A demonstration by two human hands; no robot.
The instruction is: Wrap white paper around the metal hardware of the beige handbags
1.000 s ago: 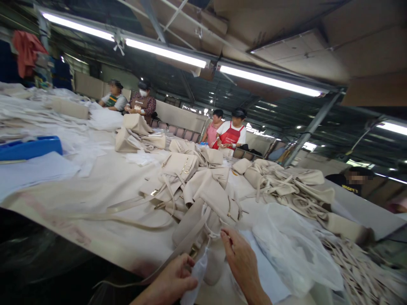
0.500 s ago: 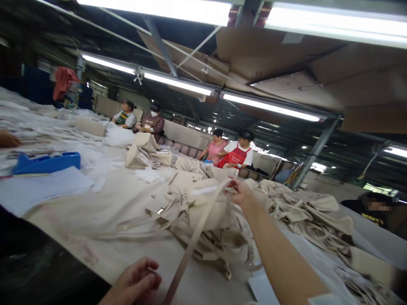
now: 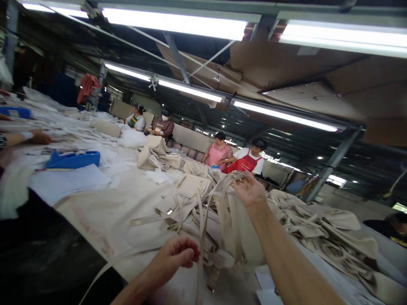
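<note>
My right hand (image 3: 249,189) is raised over the pile, palm toward me, with its fingers hooked into the bunched straps at the top of a beige bag (image 3: 249,237). The bag hangs below the fingers, its lower part overlapping the pile. A long thin strap (image 3: 201,228) runs down just right of my left hand (image 3: 179,254). That hand is loosely curled, thumb apart from the fingers, and nothing shows in it. Behind it lies a heap of beige bags (image 3: 192,186) with straps and metal buckles. Another strap (image 3: 117,256) trails over the table's near edge.
More beige bags (image 3: 337,224) lie piled at the right. A blue tray (image 3: 74,159) and white paper sheets (image 3: 70,182) rest on the table (image 3: 127,207) at left. Another person's hand (image 3: 41,137) reaches in there. Several workers (image 3: 244,159) are across the table.
My right hand has turned palm up and lifted a bag by its straps. My left hand has moved up and right, closer to the hanging strap. The view has shifted left.
</note>
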